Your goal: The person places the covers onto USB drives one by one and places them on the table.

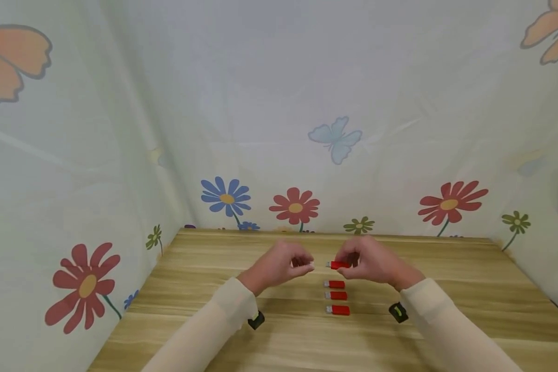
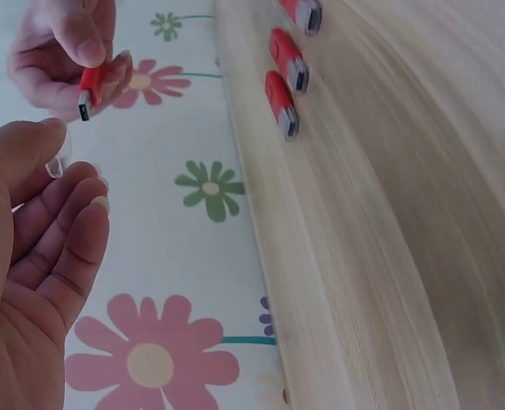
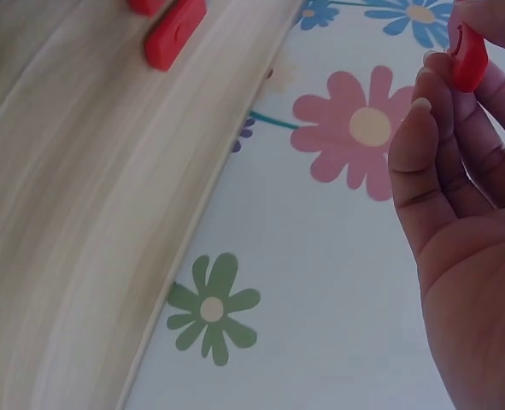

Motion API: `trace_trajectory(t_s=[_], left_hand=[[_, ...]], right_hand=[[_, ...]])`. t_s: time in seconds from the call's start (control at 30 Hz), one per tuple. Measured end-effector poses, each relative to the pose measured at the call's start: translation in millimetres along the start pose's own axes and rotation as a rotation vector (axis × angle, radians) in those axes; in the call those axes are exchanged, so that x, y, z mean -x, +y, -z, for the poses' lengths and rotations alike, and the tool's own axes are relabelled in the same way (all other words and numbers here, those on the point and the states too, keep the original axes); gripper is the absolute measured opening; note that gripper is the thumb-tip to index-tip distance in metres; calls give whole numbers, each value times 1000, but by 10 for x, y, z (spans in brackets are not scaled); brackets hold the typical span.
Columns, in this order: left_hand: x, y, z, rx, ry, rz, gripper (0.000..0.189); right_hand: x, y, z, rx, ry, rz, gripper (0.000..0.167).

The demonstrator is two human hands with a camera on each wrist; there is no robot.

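My right hand (image 1: 374, 262) pinches a red USB stick (image 2: 91, 81) between thumb and fingers, its bare metal plug pointing toward the left hand. Between the thumb and fingertips of my left hand (image 1: 279, 264) is a small clear plastic cap (image 2: 58, 162), its opening facing the plug across a short gap. Both hands are raised over the table. Nearer to me, three more red USB sticks lie in a column: a far one (image 1: 337, 284), a middle one (image 1: 338, 296) and a near one (image 1: 340, 310). Clear caps cover their plug ends, which point left.
The wood-grain table (image 1: 190, 274) ends at a pale curtain (image 1: 260, 103) printed with flowers and butterflies, which rises behind it and along the sides. A small dark device sits at each wrist, a left one (image 1: 257, 320) and a right one (image 1: 398, 312).
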State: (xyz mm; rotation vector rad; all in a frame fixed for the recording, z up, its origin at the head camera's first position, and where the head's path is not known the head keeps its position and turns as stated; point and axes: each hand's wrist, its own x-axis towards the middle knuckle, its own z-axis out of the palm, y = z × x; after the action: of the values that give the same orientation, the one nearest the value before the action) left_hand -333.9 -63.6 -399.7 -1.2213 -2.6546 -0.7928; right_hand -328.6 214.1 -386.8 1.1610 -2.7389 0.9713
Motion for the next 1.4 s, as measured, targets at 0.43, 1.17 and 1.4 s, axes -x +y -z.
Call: trace_trajectory(t_s=[0.43, 1.17, 1.4], left_hand=[[163, 110, -30, 60, 65, -108, 23], [192, 175, -89, 47, 58, -134, 24], [195, 189, -81, 41, 58, -126, 25]], right_hand=[[99, -237, -80, -43, 59, 170, 14], [113, -189, -178, -93, 60, 190, 11], [112, -196, -175, -96, 54, 174, 12]])
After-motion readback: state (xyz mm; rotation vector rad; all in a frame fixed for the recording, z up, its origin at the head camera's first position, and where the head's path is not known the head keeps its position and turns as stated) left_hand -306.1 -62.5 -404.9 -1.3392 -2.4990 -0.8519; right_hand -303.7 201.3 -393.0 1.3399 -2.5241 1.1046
